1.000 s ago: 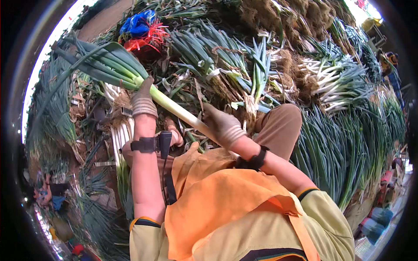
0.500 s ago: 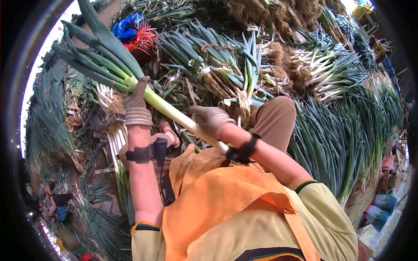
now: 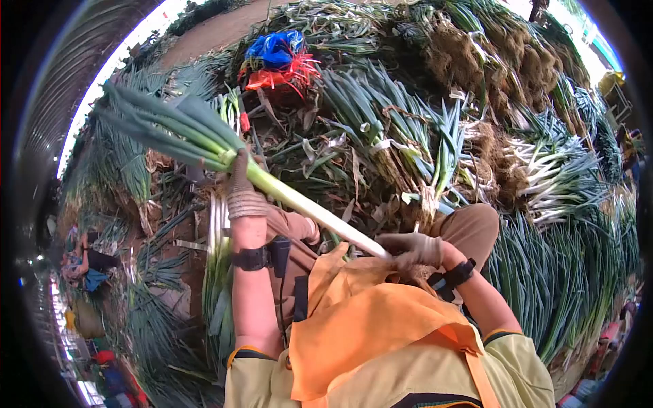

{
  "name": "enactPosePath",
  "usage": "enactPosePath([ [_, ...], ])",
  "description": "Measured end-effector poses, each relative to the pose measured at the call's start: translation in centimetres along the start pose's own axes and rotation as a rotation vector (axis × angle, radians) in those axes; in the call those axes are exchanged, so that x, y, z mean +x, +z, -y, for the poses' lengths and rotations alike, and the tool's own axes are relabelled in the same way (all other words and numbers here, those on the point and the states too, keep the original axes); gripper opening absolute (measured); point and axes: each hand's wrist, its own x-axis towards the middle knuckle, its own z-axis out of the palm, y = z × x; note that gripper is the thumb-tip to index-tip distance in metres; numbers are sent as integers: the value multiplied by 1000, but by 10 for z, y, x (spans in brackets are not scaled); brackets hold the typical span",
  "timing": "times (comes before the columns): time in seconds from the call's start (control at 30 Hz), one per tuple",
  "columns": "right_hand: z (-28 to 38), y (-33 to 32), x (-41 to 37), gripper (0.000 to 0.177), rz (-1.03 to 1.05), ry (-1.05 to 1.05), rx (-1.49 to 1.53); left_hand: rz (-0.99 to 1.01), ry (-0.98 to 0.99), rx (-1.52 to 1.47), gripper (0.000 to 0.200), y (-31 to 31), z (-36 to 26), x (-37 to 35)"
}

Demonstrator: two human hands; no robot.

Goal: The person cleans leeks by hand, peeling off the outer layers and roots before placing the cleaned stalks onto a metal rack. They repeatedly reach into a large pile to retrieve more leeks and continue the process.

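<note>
My gloved left hand point(image 3: 243, 182) is closed around a large green onion stalk point(image 3: 309, 207), just below where its leaves spread out. The leaves fan to the upper left and the white shaft slants down to the right. Beside the root end of the stalk, my gloved right hand point(image 3: 413, 253) is blurred by motion, so its fingers are unclear. The white end lies over the orange apron point(image 3: 381, 333) on my lap.
A blue plastic bundle point(image 3: 275, 49) and red plastic strips point(image 3: 286, 75) lie at the top. Piled leeks point(image 3: 554, 289) fill the right, with rooted bunches point(image 3: 524, 166) above them. More leeks point(image 3: 160, 333) lie at the left. Another person point(image 3: 87, 262) is at the far left.
The view has shifted, so the piles appear farther right and lower. My right hand has moved down the stalk to its root end, while my left hand keeps its hold.
</note>
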Motion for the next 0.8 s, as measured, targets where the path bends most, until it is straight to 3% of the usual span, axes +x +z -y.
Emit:
enactPosePath([
  [0.07, 3, 9, 6, 46, 49, 227, -530, -68, -69, -41, 40, -19, -12, -11],
  [0.17, -25, -25, 13, 32, -252, 196, -920, -20, -116, -167, 35, -47, -4, -31],
  [0.23, -63, -62, 10, 24, -690, -77, -44, -34, -205, -225, 33, -30, -8, -72],
  [0.3, -46, -96, -4, 21, -885, 116, 339, 70, -460, -165, 29, -77, 34, -72],
  [0.33, -51, -110, -8, 23, -935, 81, 373, 142, -638, 130, 24, -64, 27, -87],
  [0.4, -55, -127, -20, 27, -999, 7, 494, 345, -531, 644, 23, -66, 35, -115],
  [0.43, -54, -129, -25, 23, -969, 42, 463, 465, -242, 845, 24, -72, 46, -124],
  [0.47, -55, -129, -25, 23, -965, -5, 475, 455, 24, 1041, 39, -78, 52, -125],
  [0.5, -52, -128, -25, 23, -957, -50, 486, 442, 18, 1039, 39, -70, 47, -124],
  [0.57, -49, -135, -24, 24, -902, -67, 346, 654, 744, 1747, 66, -51, 34, -114],
  [0.63, -30, -129, -21, 25, -920, -10, 334, 583, 657, 1884, 67, -63, 53, -102],
  [0.7, -16, -126, -17, 26, -962, 110, 178, 682, 347, 2142, 60, -76, 59, -83],
  [0.73, -15, -127, -16, 38, -903, 83, 221, 743, 418, 2053, 54, -81, 56, -74],
  [0.77, -13, -127, -17, 38, -910, 84, 222, 751, 422, 2050, 54, -86, 52, -68],
  [0.8, -8, -124, -18, 46, -842, 40, -28, 796, 380, 1958, 51, -82, 38, -64],
])
